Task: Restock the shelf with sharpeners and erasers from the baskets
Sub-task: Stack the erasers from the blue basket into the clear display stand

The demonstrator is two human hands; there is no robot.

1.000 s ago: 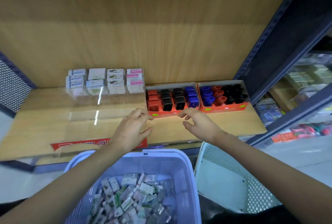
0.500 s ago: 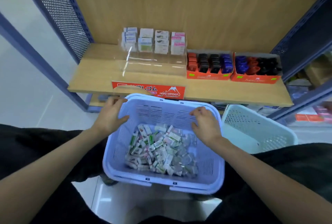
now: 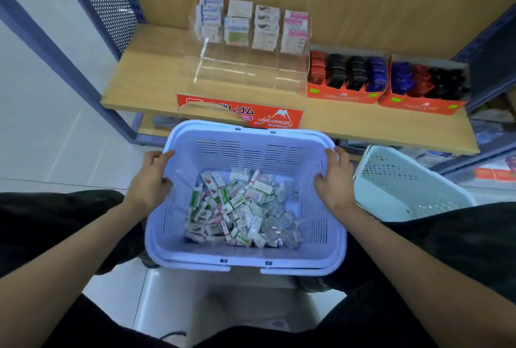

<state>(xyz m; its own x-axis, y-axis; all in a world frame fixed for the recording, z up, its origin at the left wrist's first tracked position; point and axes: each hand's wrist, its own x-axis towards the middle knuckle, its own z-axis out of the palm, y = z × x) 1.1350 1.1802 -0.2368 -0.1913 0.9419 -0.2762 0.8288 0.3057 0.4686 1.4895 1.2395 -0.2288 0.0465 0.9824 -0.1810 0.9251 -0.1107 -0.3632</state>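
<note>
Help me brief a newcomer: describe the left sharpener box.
On the wooden shelf, right of the clear eraser display, sit two orange boxes. The left box, beside the display, holds four rows: red, black, black, blue; the right box looks jumbled.

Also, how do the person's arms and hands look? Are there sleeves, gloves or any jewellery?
The left forearm and the right forearm are bare as far as the picture shows them, with no sleeve on either. The left hand and the right hand wear no gloves, and no ring, watch or bracelet shows. Black clothing lies beside the arms, probably trousers.
</note>
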